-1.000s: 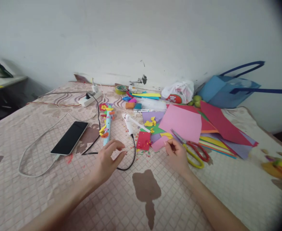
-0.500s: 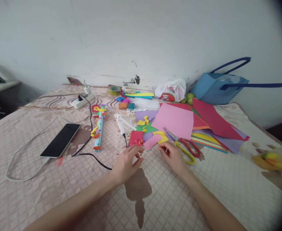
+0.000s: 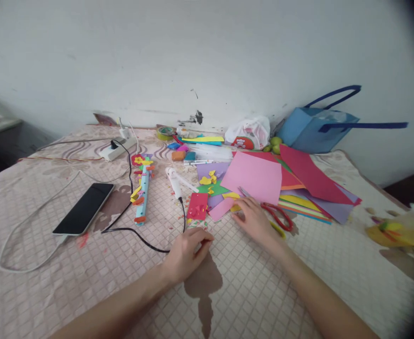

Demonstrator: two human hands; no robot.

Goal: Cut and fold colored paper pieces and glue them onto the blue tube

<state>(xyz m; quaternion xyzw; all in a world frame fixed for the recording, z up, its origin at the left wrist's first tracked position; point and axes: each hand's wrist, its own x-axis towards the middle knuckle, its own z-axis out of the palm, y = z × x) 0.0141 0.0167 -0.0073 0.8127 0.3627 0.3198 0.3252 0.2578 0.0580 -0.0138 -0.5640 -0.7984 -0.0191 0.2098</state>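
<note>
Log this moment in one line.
left hand: by black cord | right hand: at yellow paper, red-handled scissors beside | glue gun: untouched

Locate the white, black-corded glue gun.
In the head view, the white glue gun lies left of centre, between the light-blue strip with colourful pieces on its left and the red rectangular sheet on its right.

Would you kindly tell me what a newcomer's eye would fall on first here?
Probably the large pink sheet on the coloured papers, just beyond the right hand. Next might come the blue bag at the back right, then the black phone lying at the left.
</note>
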